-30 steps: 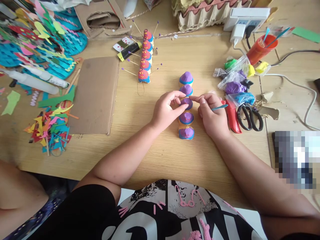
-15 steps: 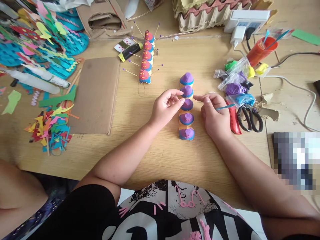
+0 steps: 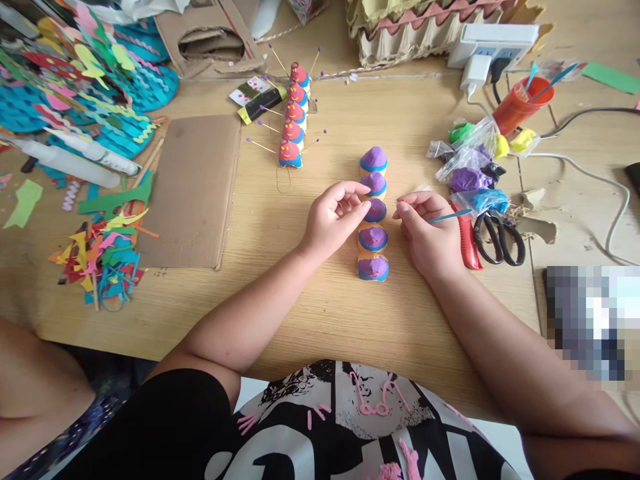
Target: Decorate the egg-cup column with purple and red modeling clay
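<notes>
A strip of egg-carton cups [image 3: 373,238], capped with purple clay above blue bands, runs away from me on the table. Small red bits dot the nearer caps. My left hand [image 3: 336,217] is at the strip's left side, thumb and forefinger a little apart beside the middle cups, with nothing visible between them. To the right of the strip, my right hand [image 3: 425,223] is closed around a thin blue clay tool [image 3: 453,215], whose flat end juts out rightward. Its thumb and forefinger pinch together; a tiny reddish speck seems to be at their tips.
Another carton strip [image 3: 291,130], red and blue with faces and stick legs, stands farther back. A cardboard sheet [image 3: 190,193] and paper scraps [image 3: 103,257] lie left. At right are black-handled scissors [image 3: 500,239], bagged clay [image 3: 470,179], an orange cup [image 3: 523,107] and a power strip [image 3: 493,43].
My right forefinger, stretched toward the strip before, has drawn back and bent to meet the thumb. My left hand has barely shifted.
</notes>
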Tool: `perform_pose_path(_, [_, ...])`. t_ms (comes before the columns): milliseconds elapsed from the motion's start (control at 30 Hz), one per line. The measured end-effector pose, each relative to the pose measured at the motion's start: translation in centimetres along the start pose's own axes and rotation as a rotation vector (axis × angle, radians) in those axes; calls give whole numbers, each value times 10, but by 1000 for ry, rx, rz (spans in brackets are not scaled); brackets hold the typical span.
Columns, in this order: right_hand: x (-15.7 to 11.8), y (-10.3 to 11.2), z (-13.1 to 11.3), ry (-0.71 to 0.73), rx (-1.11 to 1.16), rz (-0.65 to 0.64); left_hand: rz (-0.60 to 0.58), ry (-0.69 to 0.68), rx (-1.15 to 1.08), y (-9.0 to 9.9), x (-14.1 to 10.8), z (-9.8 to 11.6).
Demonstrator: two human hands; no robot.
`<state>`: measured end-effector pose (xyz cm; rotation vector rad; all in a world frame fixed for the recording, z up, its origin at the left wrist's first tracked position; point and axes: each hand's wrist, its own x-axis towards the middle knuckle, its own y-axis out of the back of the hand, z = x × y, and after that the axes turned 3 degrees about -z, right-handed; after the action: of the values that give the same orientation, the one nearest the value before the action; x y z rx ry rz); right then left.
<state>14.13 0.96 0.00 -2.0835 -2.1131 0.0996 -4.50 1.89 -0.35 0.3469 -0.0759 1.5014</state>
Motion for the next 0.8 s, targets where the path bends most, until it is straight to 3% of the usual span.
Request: perform_pose_path(800, [-3, 4, -6, -34, -25, -119, 6, 6, 35, -1, -1, -1])
